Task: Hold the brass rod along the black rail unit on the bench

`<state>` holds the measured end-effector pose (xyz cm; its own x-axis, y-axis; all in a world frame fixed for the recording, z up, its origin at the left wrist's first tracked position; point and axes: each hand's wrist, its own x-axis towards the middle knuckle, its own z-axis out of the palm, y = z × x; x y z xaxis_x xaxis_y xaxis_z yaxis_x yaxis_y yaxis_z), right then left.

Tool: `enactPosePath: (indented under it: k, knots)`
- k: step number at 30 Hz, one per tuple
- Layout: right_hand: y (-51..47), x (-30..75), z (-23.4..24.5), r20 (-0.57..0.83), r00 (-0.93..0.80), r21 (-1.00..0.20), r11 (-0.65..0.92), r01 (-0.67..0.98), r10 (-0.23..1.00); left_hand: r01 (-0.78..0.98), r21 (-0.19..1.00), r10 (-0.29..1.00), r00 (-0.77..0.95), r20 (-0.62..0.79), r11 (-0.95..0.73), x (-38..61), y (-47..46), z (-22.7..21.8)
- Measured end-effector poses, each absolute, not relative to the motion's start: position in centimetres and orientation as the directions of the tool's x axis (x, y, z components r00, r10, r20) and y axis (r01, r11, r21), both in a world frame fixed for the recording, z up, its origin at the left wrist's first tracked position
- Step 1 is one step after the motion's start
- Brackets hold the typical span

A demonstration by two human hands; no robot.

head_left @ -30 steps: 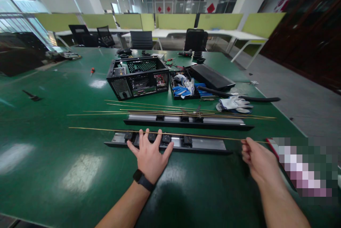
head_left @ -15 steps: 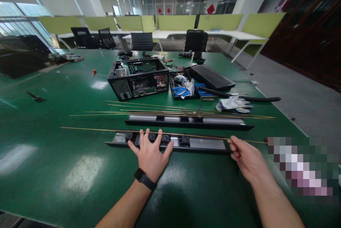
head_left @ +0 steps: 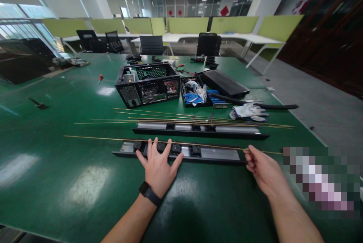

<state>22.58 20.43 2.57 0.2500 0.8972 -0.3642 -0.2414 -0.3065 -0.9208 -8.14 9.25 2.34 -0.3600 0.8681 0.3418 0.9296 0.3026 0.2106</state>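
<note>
My left hand (head_left: 160, 163) lies with spread fingers across the nearer black and silver rail (head_left: 218, 153), touching it and the black blocks (head_left: 195, 150) set along it. A long thin brass-coloured rod (head_left: 93, 137) runs lengthwise over this rail and sticks out past both ends. At the rail's right end my right hand (head_left: 259, 165) pinches the rod between thumb and fingers. A second, similar rail (head_left: 241, 131) lies just behind, with several more thin rods (head_left: 113, 121) resting over it. The left palm hides part of the nearer rail.
Behind the rails stand an open black computer case (head_left: 147, 84) and a black tray (head_left: 185, 101) with gloves. More gloves (head_left: 249, 111) lie by a black curved strip (head_left: 278, 106). A brush (head_left: 38, 103) is at left. A blurred-out patch (head_left: 320, 178) covers the right side.
My right hand has slid very slightly right along the rod. The left wrist has shifted a little left, its fingers still on the rail.
</note>
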Motion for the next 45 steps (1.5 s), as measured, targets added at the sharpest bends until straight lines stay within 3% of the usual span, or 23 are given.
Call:
enactPosePath:
  k: [7, 17, 32, 45]
  knots:
    - [20.3, 22.4, 2.6, -0.343, 0.271, -0.930, -0.284, -0.236, 0.899, 0.937, 0.220, 0.878, -0.335, 0.341, 0.272, -8.1, 8.1, 2.5]
    - [19.9, 22.3, 2.9, -0.331, 0.262, -0.932, -0.270, -0.241, 0.907, 0.959, 0.228, 0.851, -0.257, 0.457, 0.167, -7.5, 4.9, 3.1]
    - [19.7, 22.1, 3.1, -0.319, 0.267, -0.939, -0.264, -0.221, 0.910, 0.991, 0.131, 0.977, -0.020, 0.212, -0.008, -9.0, 6.8, 3.1]
    - [19.6, 21.7, 3.1, -0.310, 0.279, -0.942, -0.255, -0.217, 0.909, 0.995, 0.096, 0.982, -0.022, 0.190, 0.004, -8.6, 8.0, 3.3]
